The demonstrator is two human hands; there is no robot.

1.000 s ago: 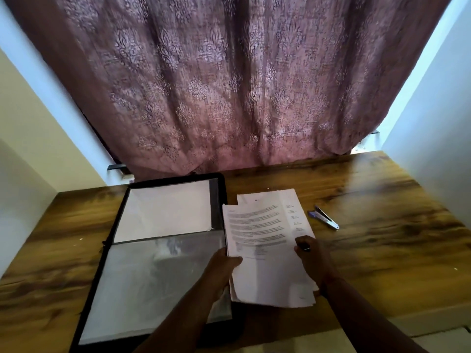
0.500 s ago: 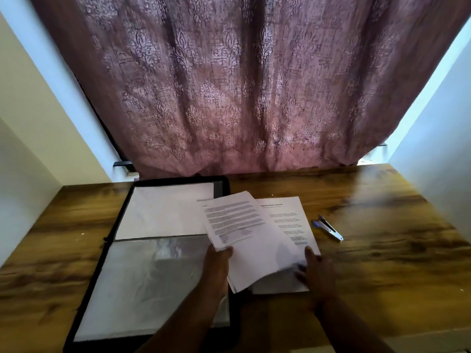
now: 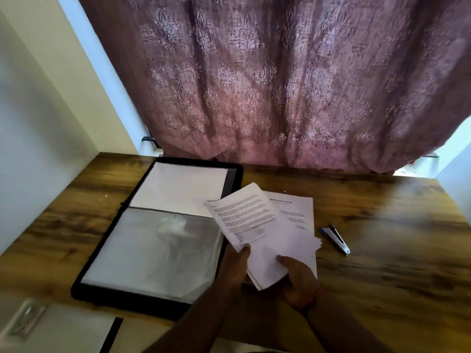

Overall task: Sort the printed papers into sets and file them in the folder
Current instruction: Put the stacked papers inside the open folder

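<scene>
Wooden counter (image 3: 382,250) with dark grain, backed at 12 o'clock by a mauve patterned curtain (image 3: 280,85); pale walls at 9 and 3 o'clock. At 9 o'clock from the hands, an open black folder (image 3: 237,179), lying flat, with a white sheet in the far half and a clear plastic sleeve (image 3: 153,250) in the near half. Just right of the folder, a printed sheet (image 3: 298,212) flat on the counter. Above it, tilted and overlapping the folder's right edge, a bundle of printed papers (image 3: 244,215). Left hand (image 3: 235,266) pinching the bundle at its near left edge, thumb on top. Right hand (image 3: 298,276) gripping the near corner, fingers curled around it. At 3 o'clock, near the papers but apart, a blue and silver stapler (image 3: 336,238).
</scene>
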